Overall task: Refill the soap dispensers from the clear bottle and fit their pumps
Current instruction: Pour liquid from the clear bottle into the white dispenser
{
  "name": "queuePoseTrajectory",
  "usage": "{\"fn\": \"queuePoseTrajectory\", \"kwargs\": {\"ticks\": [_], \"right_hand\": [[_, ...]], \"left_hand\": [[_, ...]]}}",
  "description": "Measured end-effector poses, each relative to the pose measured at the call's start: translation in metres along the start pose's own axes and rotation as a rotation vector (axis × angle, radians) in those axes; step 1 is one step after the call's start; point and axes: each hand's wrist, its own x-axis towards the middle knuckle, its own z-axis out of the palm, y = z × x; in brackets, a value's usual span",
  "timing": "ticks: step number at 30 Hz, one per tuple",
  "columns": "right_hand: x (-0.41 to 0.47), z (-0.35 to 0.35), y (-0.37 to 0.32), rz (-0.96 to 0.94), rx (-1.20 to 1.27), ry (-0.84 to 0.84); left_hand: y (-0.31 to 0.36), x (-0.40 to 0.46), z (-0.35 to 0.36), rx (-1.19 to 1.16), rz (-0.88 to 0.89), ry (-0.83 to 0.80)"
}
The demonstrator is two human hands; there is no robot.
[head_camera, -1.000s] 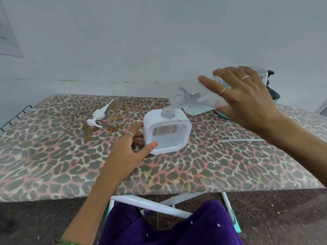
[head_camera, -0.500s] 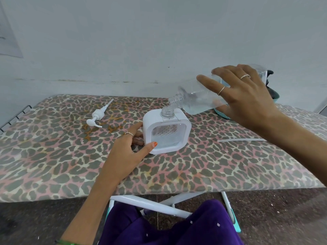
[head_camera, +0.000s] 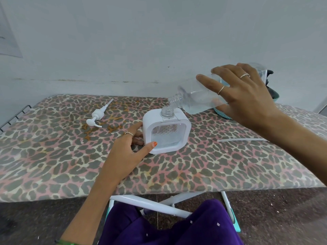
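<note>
A white square soap dispenser (head_camera: 167, 133) with a clear window stands upright on the leopard-print board (head_camera: 70, 165), its neck open and no pump on it. My left hand (head_camera: 127, 147) grips its left side, thumb on the front lower corner. My right hand (head_camera: 244, 96) holds the clear bottle (head_camera: 194, 98) tilted down to the left, its threaded mouth just above the dispenser's neck, with clear liquid running in. A white pump (head_camera: 97, 116) lies on the board to the left.
A thin white tube (head_camera: 242, 140) lies on the board to the right. A teal and dark object (head_camera: 272, 96) sits behind my right hand. A wire rack (head_camera: 14, 117) ends the board at left. The wall is close behind.
The bottle's base has risen a little, tilting the bottle more steeply over the dispenser's neck. My left hand and the dispenser have stayed put.
</note>
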Motion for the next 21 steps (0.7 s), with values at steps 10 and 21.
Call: {"fn": "queuePoseTrajectory", "kwargs": {"ticks": [10, 21], "right_hand": [[0.0023, -0.0011, -0.0002, -0.003, 0.000, -0.004], [0.0025, -0.0016, 0.0013, -0.015, -0.012, 0.004]], "left_hand": [[-0.0004, 0.0008, 0.0004, 0.008, -0.003, 0.003], [0.0001, 0.0006, 0.0003, 0.002, 0.003, 0.001]]}}
